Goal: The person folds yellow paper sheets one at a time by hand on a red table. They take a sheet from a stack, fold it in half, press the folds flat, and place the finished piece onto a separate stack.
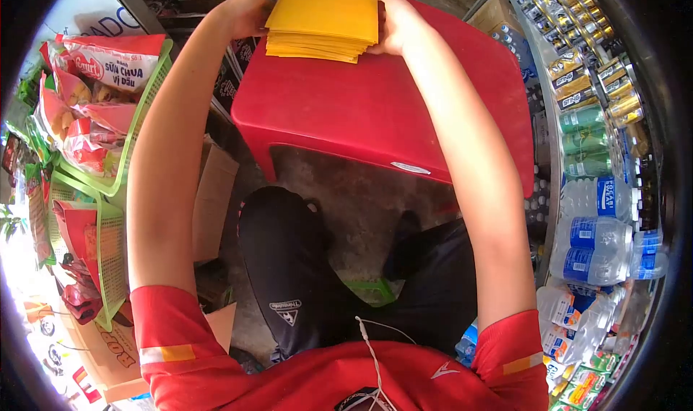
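Observation:
A thick stack of yellow paper [323,14], possibly envelopes, rests on the far part of the red plastic table [361,115]. Its near edges are slightly uneven, and the top of the frame cuts off its far end. Along the left side of the stack is my left hand [249,10], its fingers partly hidden behind the edge. My right hand [393,24] grips the opposite side, thumb near the top and fingers at the lower edge. Both arms reach forward over the table, with the stack held between the two hands.
Green baskets [112,187] of packaged snacks stand close on the left, near cardboard boxes [216,194]. A shelf of cans [570,71] and bottles [595,248] runs down the right. My legs [289,266] are below the table's near edge.

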The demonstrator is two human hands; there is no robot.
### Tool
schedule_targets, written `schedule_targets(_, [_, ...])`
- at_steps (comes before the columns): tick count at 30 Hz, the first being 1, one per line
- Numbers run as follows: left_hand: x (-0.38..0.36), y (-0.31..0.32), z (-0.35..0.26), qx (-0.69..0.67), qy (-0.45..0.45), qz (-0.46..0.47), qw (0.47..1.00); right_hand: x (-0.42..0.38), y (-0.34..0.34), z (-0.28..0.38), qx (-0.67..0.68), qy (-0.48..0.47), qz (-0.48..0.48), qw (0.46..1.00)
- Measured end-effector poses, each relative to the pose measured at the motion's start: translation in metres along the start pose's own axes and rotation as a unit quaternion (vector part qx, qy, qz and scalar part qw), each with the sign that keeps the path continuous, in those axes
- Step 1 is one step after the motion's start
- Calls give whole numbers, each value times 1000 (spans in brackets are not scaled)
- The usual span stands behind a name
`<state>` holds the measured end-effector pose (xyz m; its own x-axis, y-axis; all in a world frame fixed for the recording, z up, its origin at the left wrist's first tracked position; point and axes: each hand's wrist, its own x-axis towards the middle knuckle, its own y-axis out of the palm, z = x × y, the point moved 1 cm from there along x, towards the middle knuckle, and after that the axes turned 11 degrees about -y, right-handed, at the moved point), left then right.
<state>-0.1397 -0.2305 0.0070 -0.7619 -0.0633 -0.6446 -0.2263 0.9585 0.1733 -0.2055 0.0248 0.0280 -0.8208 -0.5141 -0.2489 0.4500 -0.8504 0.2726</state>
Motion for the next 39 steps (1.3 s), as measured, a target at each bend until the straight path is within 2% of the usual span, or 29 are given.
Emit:
schedule_targets(3, [18,-7,1,36,26,-44,998,1,-2,5,-44,33,-23,998])
schedule_targets(6, [10,-11,-4,56,-30,-107,992,7,1,4,-57,66,-68,994])
schedule_targets(9, [8,-14,-9,60,-82,-59,993,14,-9,6,-70,74,-2,995])
schedule_targets(12, [3,-16,-8,92,-68,-59,992,24,-19,10,-69,93,61,991])
schedule_targets(15, [4,-25,-8,112,-54,-19,992,14,-6,28,-156,114,56,980])
schedule_targets(17, [-2,-20,-3,86,-80,-29,993,0,4,39,-209,113,51,970])
schedule_targets(18, [-6,-17,-3,73,-92,-34,992,3,1,38,-149,118,83,978])
schedule_targets(20, [7,-33,6,55,-53,-35,996,29,-8,32,-27,125,149,981])
schedule_targets(21, [13,-39,11,46,-36,-35,998,43,-9,29,13,115,147,982])
schedule_targets(24, [-3,-19,14,-18,-28,47,998,31,-4,36,-39,67,103,992])
schedule_targets(25, [-4,-17,13,-40,5,94,995,26,-2,40,-56,69,87,992])
schedule_targets(28, [-8,-12,10,-52,38,109,992,24,2,43,-76,64,93,991])
schedule_targets(31, [-22,-9,13,-58,-2,153,987,22,4,44,-85,66,83,991])
schedule_targets(32, [-29,-6,13,-47,-10,134,990,17,5,45,-100,61,73,990])
schedule_targets(34, [-43,2,15,-25,-25,97,995,7,6,44,-111,65,125,984])
schedule_targets(37, [-43,28,14,-32,16,77,996,14,13,37,-119,79,182,973])
schedule_targets(39, [-27,19,17,-18,32,55,998,35,13,26,-97,89,213,968])
